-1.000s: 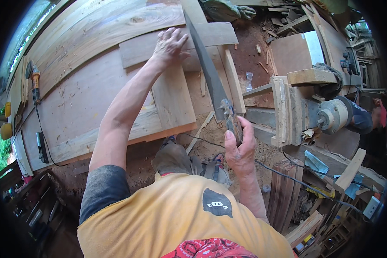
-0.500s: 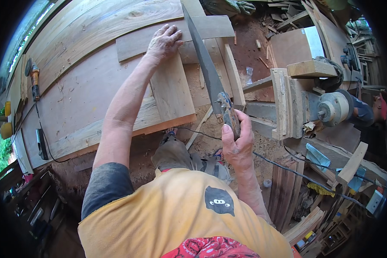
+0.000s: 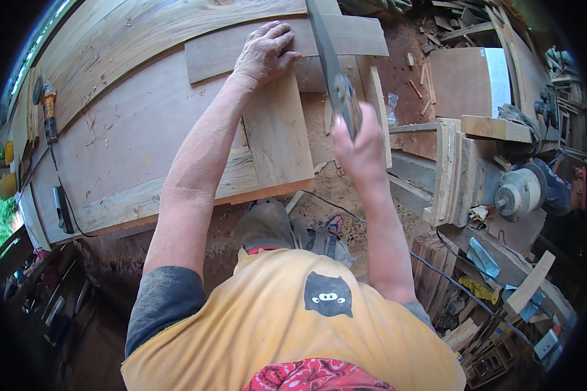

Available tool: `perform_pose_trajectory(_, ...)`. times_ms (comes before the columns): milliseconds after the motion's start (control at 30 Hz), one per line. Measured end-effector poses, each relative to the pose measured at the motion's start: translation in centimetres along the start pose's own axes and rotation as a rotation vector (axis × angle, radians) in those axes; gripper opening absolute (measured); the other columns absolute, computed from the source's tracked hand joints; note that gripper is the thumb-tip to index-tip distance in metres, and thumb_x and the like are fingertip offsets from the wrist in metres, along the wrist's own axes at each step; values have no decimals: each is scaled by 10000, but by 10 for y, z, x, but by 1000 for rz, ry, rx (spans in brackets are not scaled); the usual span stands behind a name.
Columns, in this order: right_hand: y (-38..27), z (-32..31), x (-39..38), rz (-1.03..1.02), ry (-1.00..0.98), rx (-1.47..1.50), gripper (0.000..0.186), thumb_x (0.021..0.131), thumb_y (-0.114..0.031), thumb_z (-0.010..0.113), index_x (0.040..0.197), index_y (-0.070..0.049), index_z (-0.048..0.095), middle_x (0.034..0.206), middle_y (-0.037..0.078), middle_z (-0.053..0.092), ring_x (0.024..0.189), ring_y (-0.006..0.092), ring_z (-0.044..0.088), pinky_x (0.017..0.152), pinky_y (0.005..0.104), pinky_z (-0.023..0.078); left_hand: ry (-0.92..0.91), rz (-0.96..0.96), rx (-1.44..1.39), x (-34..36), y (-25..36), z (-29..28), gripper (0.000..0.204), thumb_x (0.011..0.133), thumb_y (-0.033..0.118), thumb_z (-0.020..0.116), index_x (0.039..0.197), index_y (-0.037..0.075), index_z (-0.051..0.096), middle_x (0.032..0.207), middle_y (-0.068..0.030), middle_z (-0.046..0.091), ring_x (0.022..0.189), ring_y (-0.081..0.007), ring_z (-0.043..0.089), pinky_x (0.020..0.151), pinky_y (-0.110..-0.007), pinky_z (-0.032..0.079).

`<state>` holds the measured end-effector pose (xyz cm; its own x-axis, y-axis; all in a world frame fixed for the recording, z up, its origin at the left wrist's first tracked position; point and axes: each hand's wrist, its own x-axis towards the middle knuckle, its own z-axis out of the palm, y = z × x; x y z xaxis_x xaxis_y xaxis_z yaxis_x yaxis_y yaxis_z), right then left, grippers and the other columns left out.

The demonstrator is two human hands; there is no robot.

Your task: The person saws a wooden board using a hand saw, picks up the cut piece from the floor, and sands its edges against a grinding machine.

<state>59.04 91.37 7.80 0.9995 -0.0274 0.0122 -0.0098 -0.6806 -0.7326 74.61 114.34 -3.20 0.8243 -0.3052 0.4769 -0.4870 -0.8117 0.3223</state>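
Observation:
My right hand point(image 3: 361, 140) grips the worn handle of a handsaw point(image 3: 326, 55). The long grey blade points away from me and crosses a flat wooden board point(image 3: 218, 53); whether its teeth are in the wood, I cannot tell. My left hand point(image 3: 265, 57) lies on that board with its fingers stretched out, just left of the blade. The board's right end sticks out past the blade. Beneath it a wider plank point(image 3: 277, 140) runs toward me on the workbench point(image 3: 147, 140).
An orange-bodied power tool point(image 3: 49, 114) with a cord lies at the bench's left. To the right stand upright boards point(image 3: 447, 173) and a round grey motor-like machine point(image 3: 518, 189). A dark cable point(image 3: 466, 296) crosses the right side, and offcuts litter the floor at the far right.
My right hand has pushed the saw away from me along the blade's line. My left hand stays on the board. The whole view has shifted slightly.

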Motion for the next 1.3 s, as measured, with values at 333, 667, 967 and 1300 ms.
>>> perform_pose_trajectory(333, -16, -21, -20, 57, -8, -18, 312, 832, -211, 659, 1043, 7, 583, 861, 230, 684, 858, 403, 704, 790, 470, 551, -6, -61, 4, 2, 3, 1, 511, 842, 357, 774, 1242, 50, 693, 1407, -115, 595, 1380, -298, 477, 1145, -424, 394)
perform_pose_trajectory(667, -38, -1, 50, 60, -86, 7, 306, 799, -175, 655, 995, 52, 595, 822, 234, 684, 819, 372, 711, 789, 479, 547, -44, -75, -4, 3, 0, 4, 479, 849, 383, 761, 1212, 75, 706, 1394, -88, 600, 1371, -294, 482, 1144, -428, 386)
perform_pose_trajectory(967, -46, 16, 96, 113, -111, -80, 367, 780, -245, 665, 996, 46, 608, 948, 279, 702, 906, 413, 706, 875, 468, 538, 24, -66, 7, 1, 3, -5, 502, 836, 401, 770, 1214, 78, 703, 1400, -85, 600, 1376, -293, 477, 1135, -430, 392)
perform_pose_trajectory(1300, -28, 11, 96, 178, -144, -5, 375, 772, -245, 681, 998, 46, 616, 898, 263, 703, 859, 398, 709, 857, 453, 549, -17, -90, 24, 0, 6, 0, 514, 852, 422, 757, 1241, 92, 699, 1421, -75, 587, 1391, -269, 462, 1157, -426, 371)
